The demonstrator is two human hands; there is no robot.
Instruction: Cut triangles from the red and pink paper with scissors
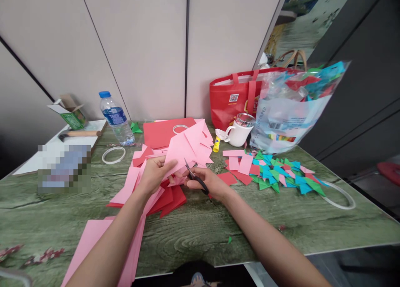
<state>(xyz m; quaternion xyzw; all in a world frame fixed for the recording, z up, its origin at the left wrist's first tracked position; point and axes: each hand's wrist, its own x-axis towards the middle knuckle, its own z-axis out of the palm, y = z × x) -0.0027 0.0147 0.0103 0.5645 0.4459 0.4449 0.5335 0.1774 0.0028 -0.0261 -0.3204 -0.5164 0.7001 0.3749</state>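
Observation:
My left hand [153,174] pinches a sheet of pink paper [178,151] between thumb and fingers, held up over the pile. In my right hand [211,182] is a pair of black-handled scissors [199,180], its blades pointing up and left at the paper's lower right edge. Whether the blades are on the paper I cannot tell. Beneath both hands lie loose red sheets [170,201] and more pink paper. A stack of long pink sheets [90,237] lies under my left forearm.
Cut pink and red rectangles and folded colored pieces [278,174] lie at right, beside a tape roll [343,203]. Behind stand a glue stick [216,144], white mug [239,132], red bag [223,99] and plastic bag [281,120]. A water bottle [117,118] and hammer [83,133] are at left.

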